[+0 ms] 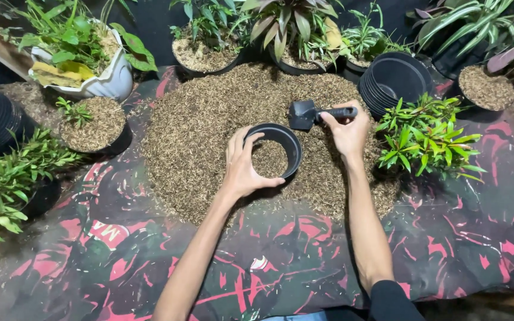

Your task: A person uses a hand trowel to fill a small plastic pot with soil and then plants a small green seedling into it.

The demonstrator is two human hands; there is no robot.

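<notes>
Black plastic, thin-walled and probably light: the small nursery pot [275, 151] sits tilted on the heap of dry brown husk [209, 125], partly filled. My left hand [242, 166] wraps its rim and near wall, fingers closed on it; I judge the wall would flex, so the rim is the firmer hold. My right hand [347, 132] is clamped on the ribbed handle of a black scoop [313, 113], just above the pot. Loose, flaky husk looks weightless and spills easily.

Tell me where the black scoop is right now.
In the head view, the black scoop is just right of centre, held by its handle in the right hand above the heap of brown husk mix, beside the black pot gripped by the left hand.
</notes>
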